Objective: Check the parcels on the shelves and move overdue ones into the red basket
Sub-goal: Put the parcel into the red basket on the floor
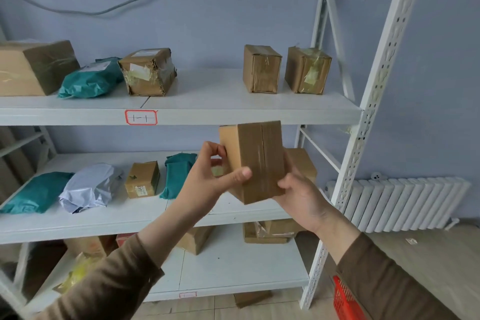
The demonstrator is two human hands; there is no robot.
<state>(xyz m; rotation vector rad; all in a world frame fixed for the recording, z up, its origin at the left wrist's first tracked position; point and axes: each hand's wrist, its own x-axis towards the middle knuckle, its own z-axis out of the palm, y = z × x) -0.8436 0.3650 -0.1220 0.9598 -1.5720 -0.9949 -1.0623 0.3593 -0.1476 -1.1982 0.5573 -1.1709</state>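
A person is holding a small cardboard parcel [253, 161] in front of the white shelving unit [233, 112], between its top and middle shelves. The left hand [207, 176] is gripping its left side, thumb pressing the taped front. The right hand [302, 197] is cupping its lower right edge. A red basket [344, 299] is sitting on the floor, right of the shelving's base.

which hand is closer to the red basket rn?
Right. The right hand grips the box above the red basket at the lower right; the left hand holds the box's far side, further left.
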